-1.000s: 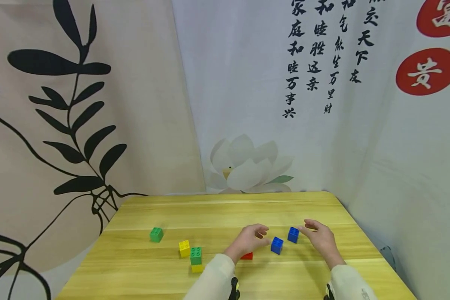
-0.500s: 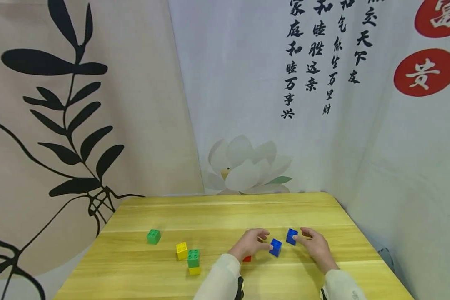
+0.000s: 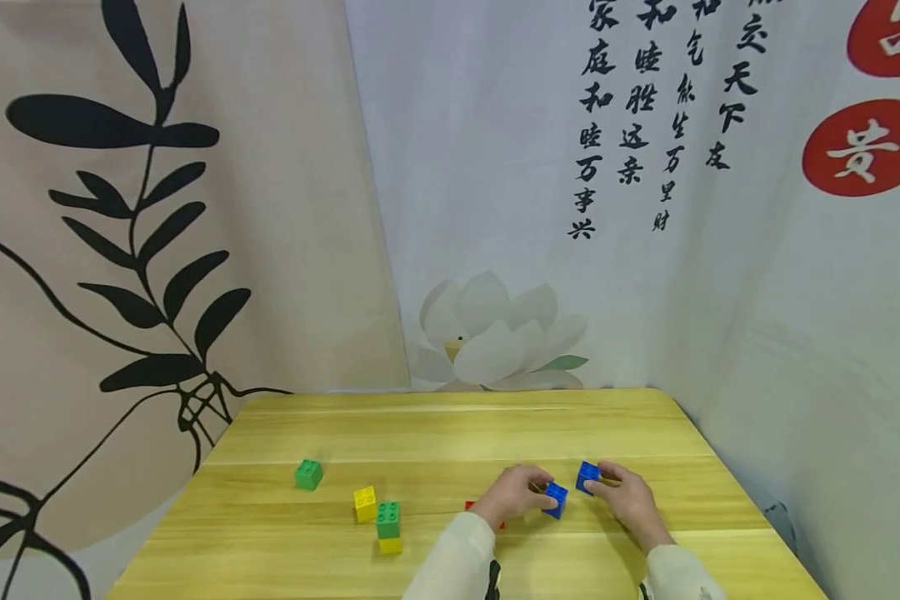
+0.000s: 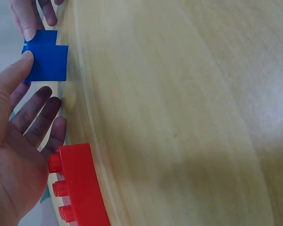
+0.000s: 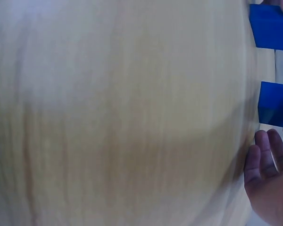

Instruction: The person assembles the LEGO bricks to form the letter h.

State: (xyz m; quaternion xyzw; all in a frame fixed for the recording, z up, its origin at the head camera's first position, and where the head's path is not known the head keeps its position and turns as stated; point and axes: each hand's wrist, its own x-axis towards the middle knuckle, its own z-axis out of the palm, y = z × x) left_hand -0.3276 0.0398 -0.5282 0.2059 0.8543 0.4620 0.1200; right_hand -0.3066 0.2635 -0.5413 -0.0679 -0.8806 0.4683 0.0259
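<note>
Two blue toy bricks stand close together right of the table's middle. My left hand (image 3: pixel 513 493) pinches the nearer blue brick (image 3: pixel 557 500), its thumb on the studded side in the left wrist view; the other fingers (image 4: pixel 35 110) spread loosely below. The second blue brick (image 3: pixel 588 475), slightly farther back, is between the thumb and fingers of my right hand (image 3: pixel 630 500). In the right wrist view this brick (image 5: pixel 273 106) shows the thumb at its edge, while part of the hand is cut off. A red brick (image 4: pixel 85 186) lies beside my left palm, mostly covered by that hand in the head view.
On the left of the wooden table (image 3: pixel 450 425) are a green brick (image 3: pixel 309 475), a yellow brick (image 3: pixel 364 504) and a green brick (image 3: pixel 388 519) with a yellow brick (image 3: pixel 390 546) below it in view. A printed curtain (image 3: pixel 487 208) hangs behind the table.
My left hand has moved right and taken hold of the nearer blue brick. The fingers of my right hand have come in around the other blue brick. Both bricks remain about where they were.
</note>
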